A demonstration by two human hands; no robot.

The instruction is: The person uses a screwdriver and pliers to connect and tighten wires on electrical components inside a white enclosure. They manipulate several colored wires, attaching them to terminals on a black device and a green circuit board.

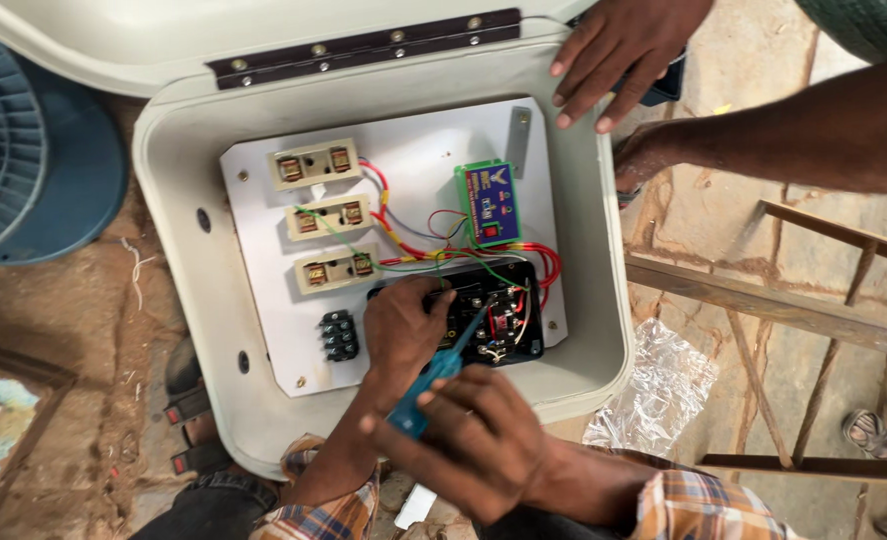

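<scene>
Screwdriver (441, 372) btwn right-hand fingers (443, 400).

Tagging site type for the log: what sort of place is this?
Likely an informal outdoor repair spot, work done at ground level: bare dirt ground, stone paving, and an open electrical enclosure set on the ground.

Open enclosure (188, 200) on the ground, mounting plate (423, 140) inside it, three sockets (315, 164) stacked down the plate's left, small module (487, 204) to their right, contactor (508, 320) below the module, terminal block (339, 335) left of it, plastic wrap (653, 390) right of the enclosure.
</scene>
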